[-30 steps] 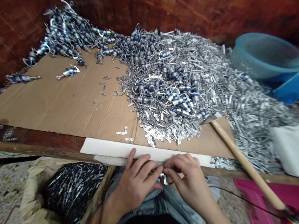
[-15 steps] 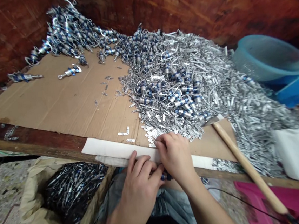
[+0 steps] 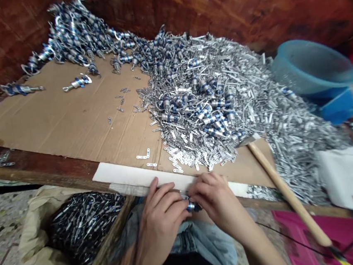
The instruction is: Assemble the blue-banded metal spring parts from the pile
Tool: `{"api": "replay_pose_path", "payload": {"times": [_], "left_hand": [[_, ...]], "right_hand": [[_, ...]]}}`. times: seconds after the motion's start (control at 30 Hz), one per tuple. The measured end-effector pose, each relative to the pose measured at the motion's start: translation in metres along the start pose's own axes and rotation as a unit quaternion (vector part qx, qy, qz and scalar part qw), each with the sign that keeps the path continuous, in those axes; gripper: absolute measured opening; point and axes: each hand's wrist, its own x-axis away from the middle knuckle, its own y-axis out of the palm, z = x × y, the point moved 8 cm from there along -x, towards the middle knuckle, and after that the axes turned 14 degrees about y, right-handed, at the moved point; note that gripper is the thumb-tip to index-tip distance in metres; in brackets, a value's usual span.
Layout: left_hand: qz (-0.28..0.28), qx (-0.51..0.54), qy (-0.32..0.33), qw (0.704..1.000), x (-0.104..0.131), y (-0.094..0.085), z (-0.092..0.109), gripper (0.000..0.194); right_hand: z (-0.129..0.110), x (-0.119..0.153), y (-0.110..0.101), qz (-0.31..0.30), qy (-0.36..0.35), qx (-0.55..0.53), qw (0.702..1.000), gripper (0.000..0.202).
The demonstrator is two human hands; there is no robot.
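Observation:
At the bench's front edge my left hand (image 3: 165, 212) is closed round a blue and silver metal fitting (image 3: 192, 206), whose end shows between the two hands. My right hand (image 3: 212, 193) has its fingers pinched at the right of that fitting; anything small between the fingertips is hidden. Beneath and beside the hands runs a white strip (image 3: 131, 176) along the edge. Just beyond lie small flat silver plates with holes (image 3: 197, 153) on the brown cardboard (image 3: 69, 122).
A hammer (image 3: 290, 196) lies slanted at the right. Behind are heaps of blue and silver fittings (image 3: 76, 34) and silver parts (image 3: 239, 68). A blue basin (image 3: 313, 65) stands back right. An open sack of metal parts (image 3: 34, 242) is at lower left.
My right hand has drawn back from the small plates toward the fitting by my left hand. More of the blue fitting shows. The whole view has shifted slightly.

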Motion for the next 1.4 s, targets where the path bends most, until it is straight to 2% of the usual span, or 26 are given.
{"api": "replay_pose_path", "payload": {"times": [0.1,0.13,0.17,0.23,0.27,0.3,0.37,0.43,0.5,0.57,0.63,0.7,0.77,0.93,1.03,1.13,1.23,1.4], "left_hand": [[-0.003,-0.004,0.002,1.0,0.001,0.0,-0.001,0.009],[-0.004,-0.005,-0.001,1.0,0.001,0.0,-0.002,0.009],[-0.007,-0.005,0.0,1.0,0.002,0.001,-0.003,0.009],[-0.019,-0.004,0.004,1.0,0.002,0.002,-0.003,0.009],[-0.023,-0.003,0.007,1.0,0.002,0.003,-0.003,0.009],[-0.024,-0.002,0.011,1.0,0.001,0.003,-0.003,0.008],[-0.017,0.002,0.01,1.0,0.0,0.002,-0.002,0.007],[-0.013,0.005,0.002,1.0,0.0,0.001,-0.003,0.009],[-0.018,0.01,-0.01,1.0,0.0,0.002,-0.003,0.01],[-0.026,0.013,-0.015,0.999,0.0,0.003,-0.003,0.01],[-0.028,0.013,-0.019,0.999,0.0,0.004,-0.003,0.01],[-0.022,0.009,-0.02,1.0,0.001,0.003,-0.003,0.009],[-0.016,0.008,-0.02,1.0,0.001,0.003,-0.003,0.008],[-0.018,0.014,-0.029,0.999,0.001,0.003,-0.003,0.011],[-0.017,0.016,-0.026,0.999,0.001,0.003,-0.003,0.011],[-0.012,0.023,-0.026,0.999,0.001,0.003,-0.003,0.009],[-0.017,0.024,-0.027,0.999,0.001,0.003,-0.003,0.009],[-0.025,0.025,-0.028,0.999,0.0,0.004,-0.004,0.008]], "right_hand": [[0.005,-0.012,-0.005,-0.012,0.011,-0.028,0.999,0.009],[0.014,-0.014,-0.012,-0.002,0.018,-0.061,0.998,0.011],[0.028,-0.014,-0.024,0.033,0.034,-0.099,0.994,0.013],[0.072,-0.008,-0.06,0.178,0.099,-0.147,0.968,0.017],[0.099,0.003,-0.081,0.285,0.15,-0.14,0.936,0.021],[0.121,0.014,-0.097,0.366,0.196,-0.099,0.904,0.027],[0.145,0.026,-0.11,0.404,0.238,-0.039,0.883,0.035],[0.136,0.027,-0.104,0.377,0.196,-0.011,0.905,0.031],[0.095,0.025,-0.082,0.317,0.087,-0.001,0.944,0.024],[0.046,0.025,-0.049,0.238,-0.006,0.03,0.971,0.032],[0.014,0.029,-0.02,0.197,-0.029,0.081,0.977,0.042],[-0.002,0.035,-0.003,0.191,-0.032,0.112,0.975,0.046],[-0.005,0.041,0.002,0.203,-0.032,0.114,0.972,0.047],[-0.001,0.048,-0.001,0.216,-0.038,0.061,0.974,0.047],[0.006,0.047,-0.003,0.218,-0.022,0.036,0.975,0.044],[0.015,0.043,-0.003,0.211,-0.034,0.01,0.977,0.041],[0.02,0.034,-0.005,0.176,-0.055,-0.015,0.983,0.038],[0.016,0.015,-0.008,0.047,-0.023,-0.06,0.997,0.023]]}}
